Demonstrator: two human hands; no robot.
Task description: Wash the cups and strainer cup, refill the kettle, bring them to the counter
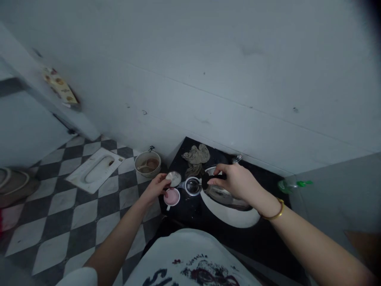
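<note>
My left hand pinches the edge of a round metal lid with small holes. Just below it stands a cup that is pink inside with a white rim and handle, and my fingers reach close to its rim. Beside these, a round vessel with a pale rim and dark inside sits on the black counter. My right hand is closed round a black object at the left edge of the white oval basin. Its exact kind is hard to make out, and my fingers partly cover it.
Crumpled grey-brown cloths lie at the back of the black counter, near a metal tap. A green bottle stands at the right by the wall. On the checkered floor are a bucket with a scoop and a squat toilet.
</note>
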